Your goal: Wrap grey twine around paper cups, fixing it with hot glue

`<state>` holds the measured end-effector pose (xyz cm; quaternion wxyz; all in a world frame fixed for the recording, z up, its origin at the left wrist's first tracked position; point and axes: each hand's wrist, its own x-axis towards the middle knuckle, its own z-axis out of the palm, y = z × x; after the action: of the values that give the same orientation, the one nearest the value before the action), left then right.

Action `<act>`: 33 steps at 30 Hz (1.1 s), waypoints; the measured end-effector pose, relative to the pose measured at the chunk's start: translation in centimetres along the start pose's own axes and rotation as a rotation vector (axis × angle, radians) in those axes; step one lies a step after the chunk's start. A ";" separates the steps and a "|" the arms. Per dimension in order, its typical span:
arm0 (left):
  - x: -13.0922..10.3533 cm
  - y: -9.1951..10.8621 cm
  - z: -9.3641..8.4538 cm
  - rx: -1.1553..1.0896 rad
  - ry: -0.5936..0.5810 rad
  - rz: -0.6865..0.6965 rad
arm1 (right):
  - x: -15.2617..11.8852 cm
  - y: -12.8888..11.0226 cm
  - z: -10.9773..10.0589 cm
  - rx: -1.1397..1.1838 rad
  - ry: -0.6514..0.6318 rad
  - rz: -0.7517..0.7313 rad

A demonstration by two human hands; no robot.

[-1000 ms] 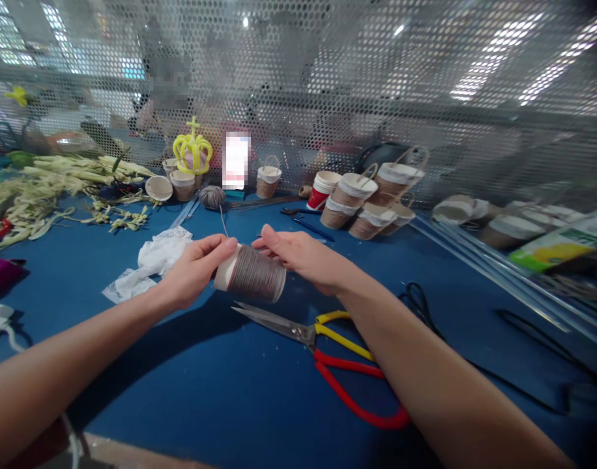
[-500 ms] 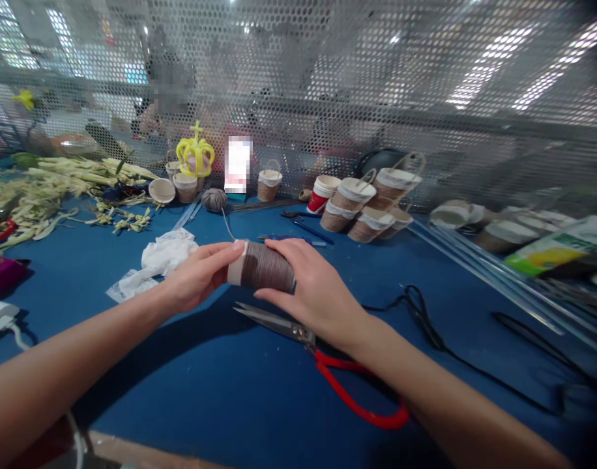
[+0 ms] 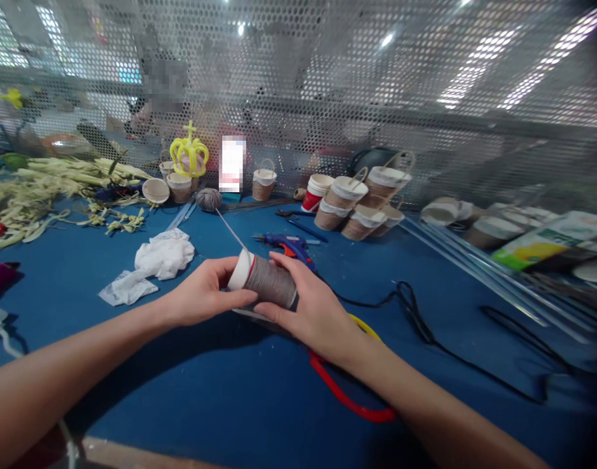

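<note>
Between my hands, a paper cup (image 3: 272, 281) wrapped in grey yarn lies tilted on its side above the table. My left hand (image 3: 208, 293) grips its white rim end, thumb in front and fingers behind. My right hand (image 3: 318, 306) is closed round the other end. A strand of yarn runs from the cup's rim back to a grey yarn ball (image 3: 209, 199). Below my right hand lie scissors with a red handle (image 3: 347, 394), their blades mostly hidden. Just behind the cup sits a blue glue gun (image 3: 291, 245).
Crumpled white lace cloth (image 3: 165, 254) lies left of my hands. Several wrapped cups (image 3: 345, 195) stand at the back, near a lit phone (image 3: 232, 163). Clear sticks (image 3: 479, 273) and a black cord (image 3: 420, 319) lie at right. A perforated metal screen (image 3: 298, 78) rises behind.
The cup has turned in my hands, and a red line now shows near its rim. My left thumb has shifted to the cup's near side. More of the glue gun shows.
</note>
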<state>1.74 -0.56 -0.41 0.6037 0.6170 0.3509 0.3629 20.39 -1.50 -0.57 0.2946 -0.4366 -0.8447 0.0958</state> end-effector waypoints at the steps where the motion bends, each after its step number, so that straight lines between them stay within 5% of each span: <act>1: 0.0 0.1 0.0 0.025 -0.017 0.006 | 0.0 0.0 -0.1 0.011 -0.015 0.018; 6: 0.0 0.3 0.0 -0.020 -0.022 -0.032 | -0.1 0.0 0.1 -0.022 -0.001 -0.063; 14: 0.4 -0.2 -0.4 0.002 0.155 -0.095 | -0.1 0.2 0.4 0.059 -0.053 -0.018; 19: 0.7 0.0 -1.0 0.225 0.189 0.047 | 1.8 2.6 -1.8 0.082 0.098 0.234; 22: 0.7 -0.1 -1.0 0.329 0.231 0.112 | 3.2 4.9 -2.5 -0.179 0.002 0.440; 29: -0.7 0.4 0.9 0.321 -0.123 0.098 | 5.2 8.3 -0.9 -0.215 -0.135 0.472; 33: -0.7 0.3 0.8 0.338 -0.119 0.118 | 6.0 9.0 -0.6 -0.147 -0.101 0.540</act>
<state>2.11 -1.54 -0.12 0.4890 0.7494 0.3338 0.2964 24.18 8.62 -1.42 0.1835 -0.6608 -0.7159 0.1310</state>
